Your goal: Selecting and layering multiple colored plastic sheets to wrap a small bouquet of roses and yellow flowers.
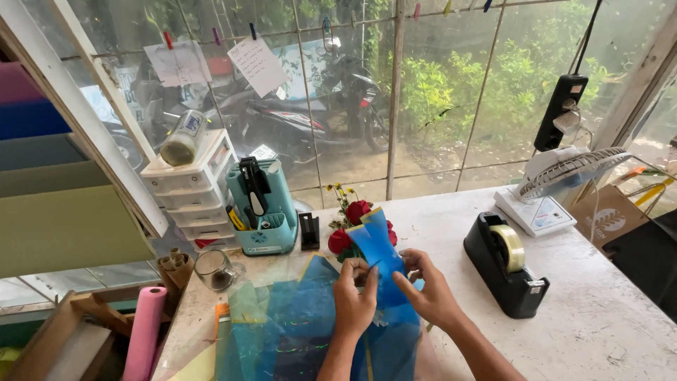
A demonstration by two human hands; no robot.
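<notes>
Head view, single camera: worn on the person's head, angled down and forward over a white worktable [599, 317] toward a glazed wall. Near range; both forearms enter from the bottom edge, left hand [354, 300] and right hand [430, 293] just below centre. Tape dispenser [504, 271] sits right of the right hand. No second view.

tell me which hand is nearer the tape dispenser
Right. The right hand holds the blue sheet just left of the tape dispenser; the left hand is farther left, beyond the right.
</notes>
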